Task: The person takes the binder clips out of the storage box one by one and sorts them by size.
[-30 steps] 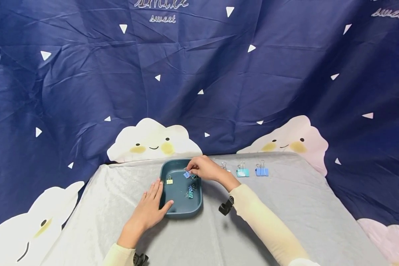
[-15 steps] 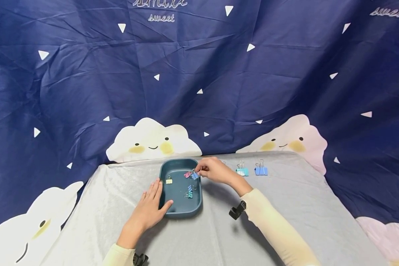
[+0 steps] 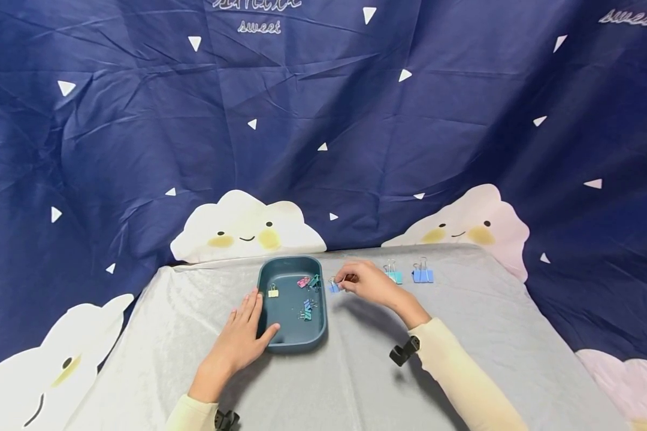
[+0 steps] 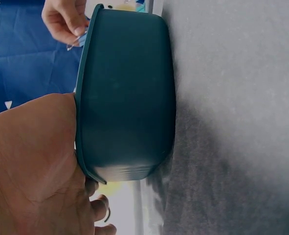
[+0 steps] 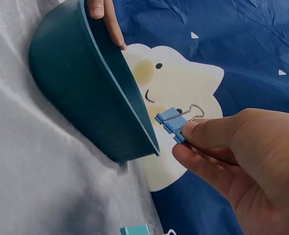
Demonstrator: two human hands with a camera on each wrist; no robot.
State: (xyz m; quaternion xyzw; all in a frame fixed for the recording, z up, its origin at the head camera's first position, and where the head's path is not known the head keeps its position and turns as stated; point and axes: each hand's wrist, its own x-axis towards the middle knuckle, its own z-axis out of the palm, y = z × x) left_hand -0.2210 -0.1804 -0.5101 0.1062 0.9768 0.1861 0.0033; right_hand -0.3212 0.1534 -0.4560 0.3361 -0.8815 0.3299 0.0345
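Between thumb and fingers, my right hand point(image 3: 372, 284) pinches a small blue binder clip point(image 5: 172, 122), held just outside the right rim of a dark teal plastic tub point(image 3: 296, 346). In the right wrist view its wire handle sticks out beside the thumb. My left hand point(image 3: 238, 338) rests on the tub's left rim, fingers straight and thumb over the edge. Inside the tub lie a yellow binder clip point(image 3: 273, 294), a pink one point(image 3: 302, 282), a green one point(image 3: 315, 281), a blue one point(image 3: 307, 305) and a teal one point(image 3: 306, 315).
To the right of the tub, a larger turquoise binder clip point(image 3: 396, 277) and a larger blue binder clip point(image 3: 423, 276) stand in a row on the grey cloth point(image 3: 463, 323). A dark blue curtain point(image 3: 280, 155) with printed clouds hangs behind the table.
My right hand has lifted the blue binder clip from the tub and carried it right, past the rim. The pink and green clips are now uncovered. My left hand has stayed put.
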